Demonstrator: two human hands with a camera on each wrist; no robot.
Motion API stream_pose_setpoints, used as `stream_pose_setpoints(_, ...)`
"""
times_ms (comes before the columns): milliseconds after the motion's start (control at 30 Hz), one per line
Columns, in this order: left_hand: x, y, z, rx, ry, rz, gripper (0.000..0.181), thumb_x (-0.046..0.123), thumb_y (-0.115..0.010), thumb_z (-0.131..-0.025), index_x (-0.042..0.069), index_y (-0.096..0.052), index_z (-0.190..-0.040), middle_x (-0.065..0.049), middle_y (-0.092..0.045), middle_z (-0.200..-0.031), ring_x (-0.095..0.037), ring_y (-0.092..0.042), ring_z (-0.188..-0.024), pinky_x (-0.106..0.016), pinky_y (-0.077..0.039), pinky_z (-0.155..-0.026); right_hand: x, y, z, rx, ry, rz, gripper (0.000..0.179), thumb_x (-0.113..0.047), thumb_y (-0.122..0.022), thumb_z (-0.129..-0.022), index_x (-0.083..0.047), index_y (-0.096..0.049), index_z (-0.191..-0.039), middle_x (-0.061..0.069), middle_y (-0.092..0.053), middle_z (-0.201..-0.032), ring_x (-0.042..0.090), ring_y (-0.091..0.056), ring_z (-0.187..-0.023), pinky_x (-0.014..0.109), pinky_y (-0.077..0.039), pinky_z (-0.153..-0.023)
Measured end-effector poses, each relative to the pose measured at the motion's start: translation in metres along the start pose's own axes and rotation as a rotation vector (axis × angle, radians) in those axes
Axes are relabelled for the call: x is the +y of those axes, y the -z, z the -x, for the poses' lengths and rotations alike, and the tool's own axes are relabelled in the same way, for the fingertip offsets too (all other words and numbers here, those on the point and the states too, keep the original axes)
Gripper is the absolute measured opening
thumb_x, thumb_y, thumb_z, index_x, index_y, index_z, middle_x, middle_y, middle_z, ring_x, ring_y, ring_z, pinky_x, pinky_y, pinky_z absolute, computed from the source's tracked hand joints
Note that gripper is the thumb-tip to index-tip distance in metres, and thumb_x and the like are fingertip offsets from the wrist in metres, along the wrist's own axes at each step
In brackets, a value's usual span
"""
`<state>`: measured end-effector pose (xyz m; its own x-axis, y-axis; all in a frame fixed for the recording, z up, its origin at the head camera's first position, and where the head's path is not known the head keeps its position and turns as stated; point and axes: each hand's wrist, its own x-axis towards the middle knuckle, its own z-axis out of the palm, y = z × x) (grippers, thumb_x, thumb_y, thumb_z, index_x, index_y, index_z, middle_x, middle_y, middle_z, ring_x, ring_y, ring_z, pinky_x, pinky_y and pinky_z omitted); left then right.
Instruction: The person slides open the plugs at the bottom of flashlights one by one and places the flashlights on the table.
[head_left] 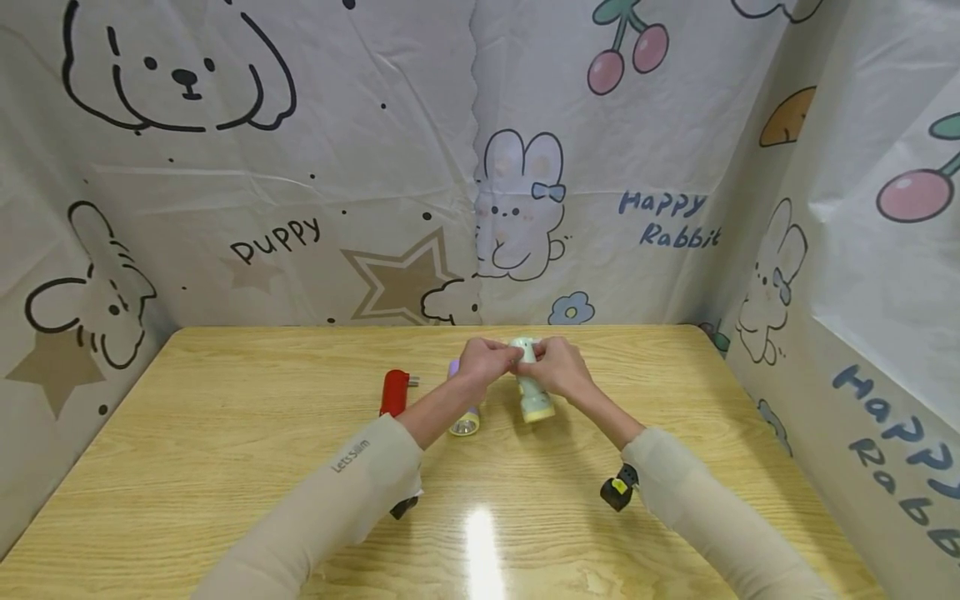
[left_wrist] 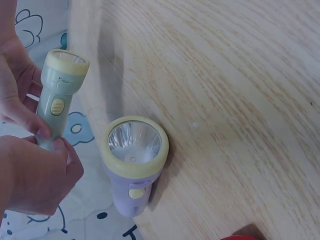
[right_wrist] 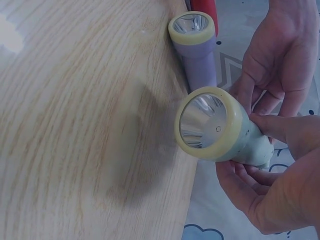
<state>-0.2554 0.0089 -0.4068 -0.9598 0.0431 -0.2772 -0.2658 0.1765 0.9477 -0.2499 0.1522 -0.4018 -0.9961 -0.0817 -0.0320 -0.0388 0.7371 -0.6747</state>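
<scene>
A pale green flashlight [head_left: 536, 400] with a yellow rim is held above the table, its lens end toward me. My right hand [head_left: 561, 367] grips its body, thumb on one side and fingers on the other. At the tail end, my left hand [head_left: 483, 362] pinches it with thumb and fingertips. A yellow switch [left_wrist: 58, 106] shows on its side in the left wrist view. Beneath my left forearm stands or lies a purple flashlight [left_wrist: 131, 192] with a yellow rim, touched by neither hand; the arm partly hides it in the head view.
Left of the purple flashlight lies a red object [head_left: 393, 392] with metal prongs, partly behind my left sleeve. The wooden table [head_left: 247, 417] meets a printed cloth backdrop [head_left: 405, 167] at the back, and cloth [head_left: 885, 333] also hangs at the right side.
</scene>
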Motion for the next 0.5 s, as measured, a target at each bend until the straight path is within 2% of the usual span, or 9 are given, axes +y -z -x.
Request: stream_pose_setpoints(500,-0.0056,0.0000,0.0003,0.017,-0.018,-0.010,0.026,0.018,-0.070,-0.094,-0.003,-0.073,-0.108,-0.013,-0.068,-0.114,-0.030,-0.056,-0.116,-0.045,-0.044,-0.103,0.0032,-0.0057,-0.0007,-0.004,-0.037,-0.008,0.028,-0.028,-0.079,-0.087,0.000,-0.073,-0.085,0.008,-0.070,-0.079,0.019,-0.064,-0.068,0.028,-0.053,-0.057)
